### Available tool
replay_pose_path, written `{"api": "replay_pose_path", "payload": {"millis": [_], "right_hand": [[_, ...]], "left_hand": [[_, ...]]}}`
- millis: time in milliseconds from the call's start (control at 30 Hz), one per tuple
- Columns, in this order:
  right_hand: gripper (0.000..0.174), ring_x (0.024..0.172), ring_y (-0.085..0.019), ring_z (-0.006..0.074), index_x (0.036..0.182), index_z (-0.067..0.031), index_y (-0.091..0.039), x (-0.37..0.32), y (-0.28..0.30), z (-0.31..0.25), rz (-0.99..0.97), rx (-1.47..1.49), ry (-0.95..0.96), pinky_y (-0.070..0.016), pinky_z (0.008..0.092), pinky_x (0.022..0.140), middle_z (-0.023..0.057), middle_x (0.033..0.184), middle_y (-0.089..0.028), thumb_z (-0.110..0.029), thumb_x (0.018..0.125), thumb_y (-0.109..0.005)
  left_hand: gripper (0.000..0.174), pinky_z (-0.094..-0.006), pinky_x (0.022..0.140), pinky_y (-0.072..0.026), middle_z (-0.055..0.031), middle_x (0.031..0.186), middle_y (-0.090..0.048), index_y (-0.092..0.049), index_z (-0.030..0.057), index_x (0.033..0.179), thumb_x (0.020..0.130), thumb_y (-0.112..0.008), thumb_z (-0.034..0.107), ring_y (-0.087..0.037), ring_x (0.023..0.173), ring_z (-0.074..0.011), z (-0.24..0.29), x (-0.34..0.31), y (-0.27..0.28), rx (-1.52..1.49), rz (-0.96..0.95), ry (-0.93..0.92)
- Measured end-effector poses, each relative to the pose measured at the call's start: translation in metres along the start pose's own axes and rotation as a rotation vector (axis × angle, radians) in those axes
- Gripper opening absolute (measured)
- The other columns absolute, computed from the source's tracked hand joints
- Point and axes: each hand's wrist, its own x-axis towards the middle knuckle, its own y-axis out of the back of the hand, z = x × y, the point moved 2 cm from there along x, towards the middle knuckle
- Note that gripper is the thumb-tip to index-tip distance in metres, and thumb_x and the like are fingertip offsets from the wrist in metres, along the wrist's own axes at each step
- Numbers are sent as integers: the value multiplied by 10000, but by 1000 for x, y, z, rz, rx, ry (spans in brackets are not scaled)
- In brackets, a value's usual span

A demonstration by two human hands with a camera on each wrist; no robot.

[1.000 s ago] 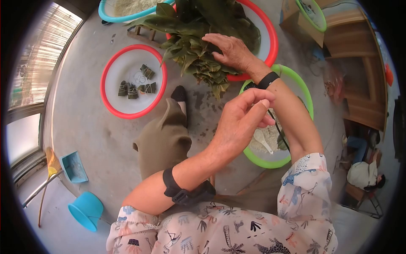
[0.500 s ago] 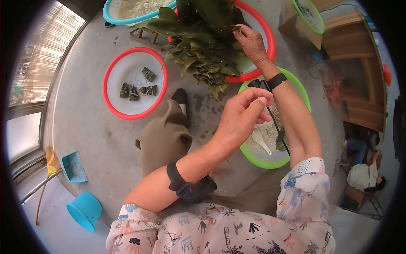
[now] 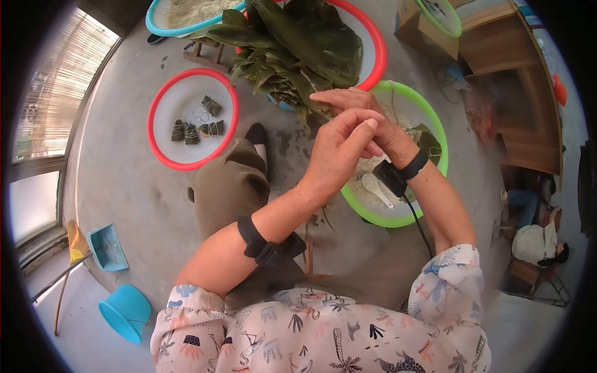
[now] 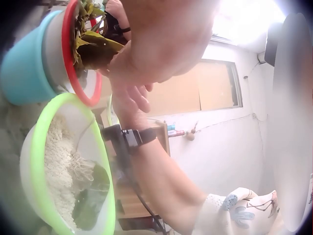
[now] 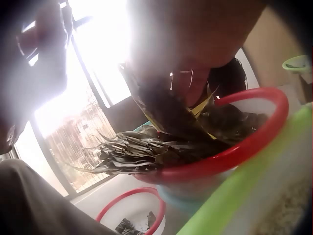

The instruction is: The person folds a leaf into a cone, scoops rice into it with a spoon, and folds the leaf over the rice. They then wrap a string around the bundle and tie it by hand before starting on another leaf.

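My right hand point(image 3: 390, 129) reaches in front of the leaf pile point(image 3: 292, 50), which spills over the rim of a red basin point(image 3: 379, 53). Its curled fingers grip a long dark leaf point(image 5: 164, 110), clearest in the right wrist view. My left hand point(image 3: 342, 152) hangs close by, overlapping the right one in the head view, with fingers loosely curled and no object visible in them. Below both hands stands a green-rimmed basin point(image 3: 442, 133) with white grain point(image 4: 58, 169), a white spoon point(image 3: 376, 189) and a folded leaf parcel point(image 3: 428, 142).
A red-rimmed basin point(image 3: 153, 127) at the left holds several tied leaf parcels point(image 3: 211, 105). A blue-rimmed basin point(image 3: 155, 25) is at the upper left. A blue bucket point(image 3: 125, 311) and dustpan point(image 3: 107, 247) stand lower left. Someone in pale clothing point(image 3: 535, 252) is at the right.
My right hand has drawn back from the leaf pile toward my left hand and the green-rimmed basin, bringing a leaf with it. My left hand keeps its loosely curled pose.
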Motion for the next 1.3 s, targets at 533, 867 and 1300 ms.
{"api": "replay_pose_path", "payload": {"millis": [533, 867, 1300], "right_hand": [[188, 809, -641, 314, 921, -61, -666, 32, -6, 89, 17, -400, -377, -503, 423, 708, 102, 888, -664, -228, 837, -651], [85, 807, -664, 349, 796, -76, -665, 61, -31, 145, -20, -435, -568, -517, 447, 696, 158, 787, -673, -128, 756, -611], [339, 863, -656, 269, 1019, -84, -656, 69, -25, 74, -186, -259, -468, -506, 382, 748, 68, 856, -679, -367, 832, -682]], "left_hand": [[365, -256, 677, -500, -100, 1014, -640, -582, 4, 1173, 994, -451, 294, -631, 794, -127, 8, -6, -11, 11, -137, 60], [343, -263, 678, -505, -103, 1032, -649, -582, 2, 1178, 1000, -452, 264, -634, 792, -126, 9, -2, -5, -24, -150, 72], [340, -265, 678, -499, -98, 1007, -657, -594, 10, 1152, 984, -487, 286, -631, 782, -121, 9, -4, -7, 19, -159, 88]]}}
